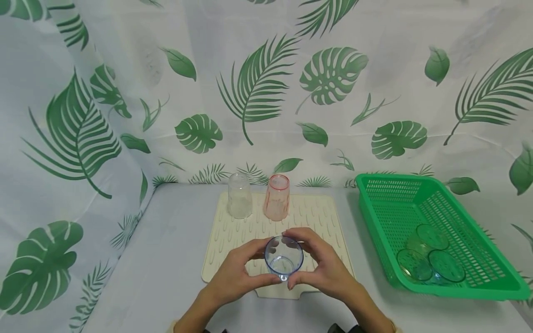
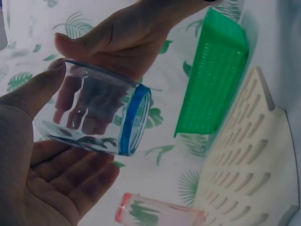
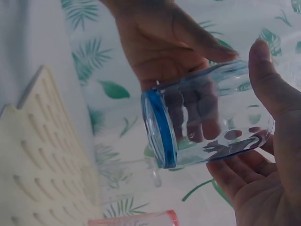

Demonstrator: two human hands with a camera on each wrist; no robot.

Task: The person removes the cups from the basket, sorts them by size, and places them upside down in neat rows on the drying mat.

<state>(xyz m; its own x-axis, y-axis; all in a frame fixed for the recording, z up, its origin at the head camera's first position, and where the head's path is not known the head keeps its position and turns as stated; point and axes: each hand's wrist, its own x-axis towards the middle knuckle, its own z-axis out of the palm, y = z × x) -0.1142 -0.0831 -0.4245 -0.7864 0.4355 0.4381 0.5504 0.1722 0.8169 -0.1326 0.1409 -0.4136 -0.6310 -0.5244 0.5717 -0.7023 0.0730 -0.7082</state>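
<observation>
Between both hands, above the front of a cream drying mat (image 1: pixel 220 259), is a clear drinking glass (image 1: pixel 284 256) with a blue-tinted end. My left hand (image 1: pixel 239 273) holds its left side between thumb and fingers. Opposite it, my right hand (image 1: pixel 325 266) grips the right side in the same way. In the left wrist view the glass's thick blue end (image 2: pixel 134 120) points toward the mat. A plain clear glass (image 1: pixel 239 196) and a red-tinted glass (image 1: pixel 276 199) stand behind on the mat, the red one with its coloured end up.
A green plastic basket (image 1: pixel 374 240) stands to the right of the mat, with several glasses (image 1: pixel 433 259) at its near end. White cloth (image 1: pixel 266 157) printed with green leaves hangs behind the grey table surface (image 1: pixel 166 240).
</observation>
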